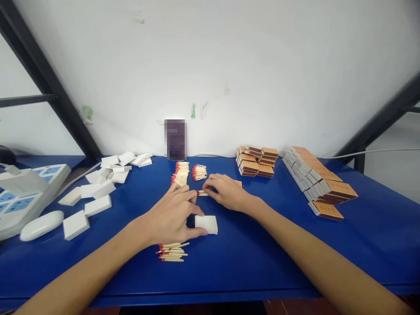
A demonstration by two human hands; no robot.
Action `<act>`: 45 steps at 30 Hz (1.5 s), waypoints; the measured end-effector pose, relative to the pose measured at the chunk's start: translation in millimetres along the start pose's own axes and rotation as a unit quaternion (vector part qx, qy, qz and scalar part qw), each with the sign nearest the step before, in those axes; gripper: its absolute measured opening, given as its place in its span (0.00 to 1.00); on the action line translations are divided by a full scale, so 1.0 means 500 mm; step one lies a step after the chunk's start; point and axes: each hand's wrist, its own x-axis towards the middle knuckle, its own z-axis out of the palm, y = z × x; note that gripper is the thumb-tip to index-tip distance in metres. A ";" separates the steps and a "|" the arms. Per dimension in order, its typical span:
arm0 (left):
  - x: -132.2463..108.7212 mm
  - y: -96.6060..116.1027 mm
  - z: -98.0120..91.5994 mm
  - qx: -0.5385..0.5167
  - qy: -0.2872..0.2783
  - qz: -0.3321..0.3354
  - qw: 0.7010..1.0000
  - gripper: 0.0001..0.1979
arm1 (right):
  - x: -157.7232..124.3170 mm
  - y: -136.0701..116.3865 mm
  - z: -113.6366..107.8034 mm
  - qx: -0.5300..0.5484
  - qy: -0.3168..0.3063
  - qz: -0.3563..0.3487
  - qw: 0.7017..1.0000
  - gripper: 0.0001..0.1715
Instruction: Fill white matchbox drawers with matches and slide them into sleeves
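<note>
My left hand (170, 214) pinches a small white matchbox tray (206, 224) between thumb and forefinger, flat on the blue table. Just beyond the tray, my right hand (228, 192) has its fingertips closed on a few red-headed matches (201, 193). An orange matchbox sleeve (238, 183) shows partly from behind that hand. Past my left hand's knuckles lies a long pile of matches (181, 173), with a smaller bunch (199, 172) to its right. Nearer me, below my left wrist, more loose matches (172, 252) are spread out.
Loose white trays (98, 190) lie scattered at the left, near a white mouse (42, 225) and a power strip (33, 197). Stacked orange matchboxes (257, 162) stand at the back, and a larger stack (318, 179) is at the right. A blurred dark object (176, 140) leans on the wall.
</note>
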 end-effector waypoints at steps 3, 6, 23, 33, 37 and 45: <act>0.000 -0.001 0.001 0.001 0.003 0.001 1.000 0.18 | -0.002 -0.001 -0.002 0.000 -0.003 -0.012 1.000 0.10; 0.001 -0.001 0.001 0.002 0.004 0.004 1.000 0.18 | -0.002 -0.001 -0.003 -0.001 0.000 -0.019 1.000 0.11; -0.001 -0.001 -0.001 -0.006 0.006 0.003 1.000 0.18 | -0.004 -0.010 -0.004 -0.016 -0.008 -0.007 1.000 0.13; 0.000 -0.003 0.001 -0.015 0.004 0.001 1.000 0.18 | -0.007 -0.019 -0.011 -0.002 -0.010 -0.009 1.000 0.10; 0.000 -0.003 0.001 -0.009 0.006 -0.003 1.000 0.17 | -0.008 -0.020 -0.012 -0.012 -0.009 -0.012 1.000 0.09; 0.001 -0.002 -0.002 0.000 0.008 -0.002 1.000 0.18 | 0.008 -0.011 0.004 -0.101 0.029 0.052 0.993 0.13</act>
